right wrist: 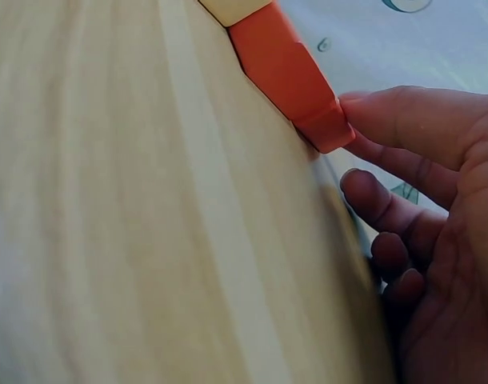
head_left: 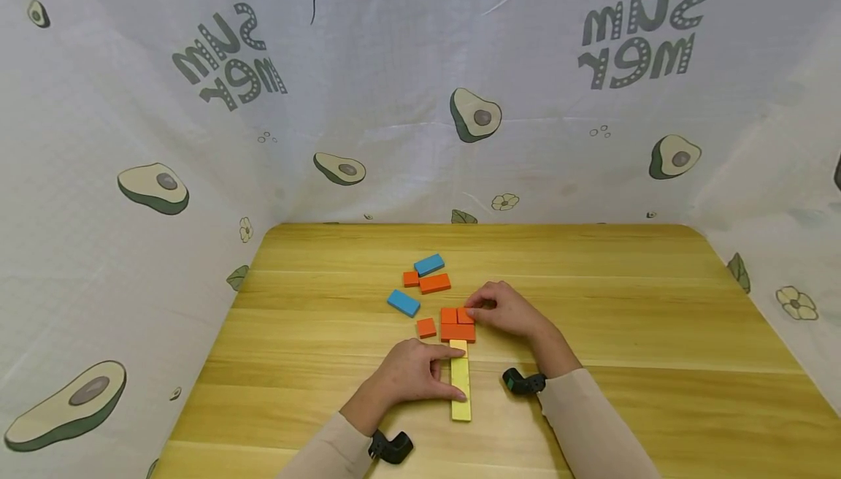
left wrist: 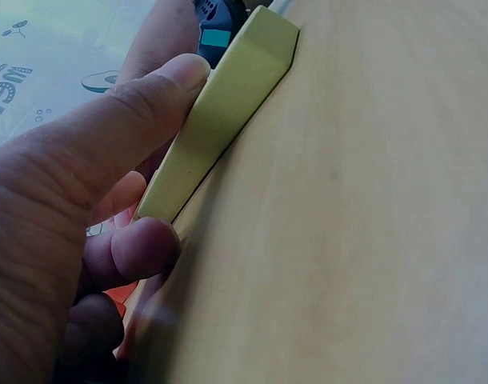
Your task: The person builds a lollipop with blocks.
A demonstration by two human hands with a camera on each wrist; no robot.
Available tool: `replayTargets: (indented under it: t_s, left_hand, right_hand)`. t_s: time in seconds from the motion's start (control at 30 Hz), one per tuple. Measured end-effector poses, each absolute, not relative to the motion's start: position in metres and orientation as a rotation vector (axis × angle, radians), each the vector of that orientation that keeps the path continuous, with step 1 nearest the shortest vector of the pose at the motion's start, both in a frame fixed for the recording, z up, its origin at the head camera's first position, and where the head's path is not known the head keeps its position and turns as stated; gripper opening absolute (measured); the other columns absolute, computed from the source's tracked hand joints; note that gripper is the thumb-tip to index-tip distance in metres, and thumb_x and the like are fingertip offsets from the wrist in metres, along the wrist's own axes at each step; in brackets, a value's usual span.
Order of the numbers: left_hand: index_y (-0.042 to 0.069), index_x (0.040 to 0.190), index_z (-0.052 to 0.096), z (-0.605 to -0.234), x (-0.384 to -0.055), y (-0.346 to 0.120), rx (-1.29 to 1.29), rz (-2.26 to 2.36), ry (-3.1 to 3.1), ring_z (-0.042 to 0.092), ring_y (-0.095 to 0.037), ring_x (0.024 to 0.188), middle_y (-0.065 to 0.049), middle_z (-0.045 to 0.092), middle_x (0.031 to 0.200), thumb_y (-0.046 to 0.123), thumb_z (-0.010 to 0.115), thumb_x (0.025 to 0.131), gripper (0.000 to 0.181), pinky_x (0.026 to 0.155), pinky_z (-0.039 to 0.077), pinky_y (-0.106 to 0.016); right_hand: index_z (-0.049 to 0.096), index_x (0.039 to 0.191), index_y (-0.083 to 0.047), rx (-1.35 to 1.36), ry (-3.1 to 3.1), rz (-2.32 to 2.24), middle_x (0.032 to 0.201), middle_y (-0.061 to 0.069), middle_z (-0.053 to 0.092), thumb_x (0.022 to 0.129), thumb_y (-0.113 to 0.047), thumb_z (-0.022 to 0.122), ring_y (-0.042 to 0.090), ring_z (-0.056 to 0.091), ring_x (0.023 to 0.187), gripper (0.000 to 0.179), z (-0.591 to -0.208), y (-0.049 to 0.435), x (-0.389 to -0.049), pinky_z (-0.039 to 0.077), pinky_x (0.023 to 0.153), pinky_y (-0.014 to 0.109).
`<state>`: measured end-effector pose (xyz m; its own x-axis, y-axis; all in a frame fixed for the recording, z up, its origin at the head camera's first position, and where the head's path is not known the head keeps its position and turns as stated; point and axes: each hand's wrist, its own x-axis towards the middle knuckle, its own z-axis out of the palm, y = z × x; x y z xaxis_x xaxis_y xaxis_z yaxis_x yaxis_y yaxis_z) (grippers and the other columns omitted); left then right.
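Two yellow blocks lie end to end in a column, a short one above a longer one. My left hand comes from the left, its index fingertip on the short block and its thumb on the longer one. Touching the column's far end is an orange cluster: a long orange block with two small orange blocks side by side behind it, the left one and the right one. My right hand pinches the right small block between thumb and index finger; in the right wrist view the thumb meets its end.
A loose small orange block lies left of the cluster. Farther back are a blue block, another small orange block, a long orange block and a second blue block. A printed curtain surrounds the wooden table.
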<state>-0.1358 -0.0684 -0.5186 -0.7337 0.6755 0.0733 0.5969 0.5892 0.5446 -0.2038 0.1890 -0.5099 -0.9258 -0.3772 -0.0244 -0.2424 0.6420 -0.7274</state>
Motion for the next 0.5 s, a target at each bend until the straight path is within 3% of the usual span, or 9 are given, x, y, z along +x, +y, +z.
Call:
replayTargets:
  t_s: [0.5]
  left_hand:
    - [0.028,0.131,0.076,-0.517,-0.1346,-0.0682,1.075,0.847,2.672,0.042,0.015,0.053,0.023,0.053,0.057,0.055,0.091,0.076,0.063,0.056,0.035,-0.009]
  right_hand:
    - [0.08,0.103,-0.017,-0.481,2.686,-1.151,0.105,0.0,0.072,0.097,-0.024,0.076,0.02,0.053,0.102,0.01,-0.5096,0.188,-0.2025,0.044,0.089,0.039]
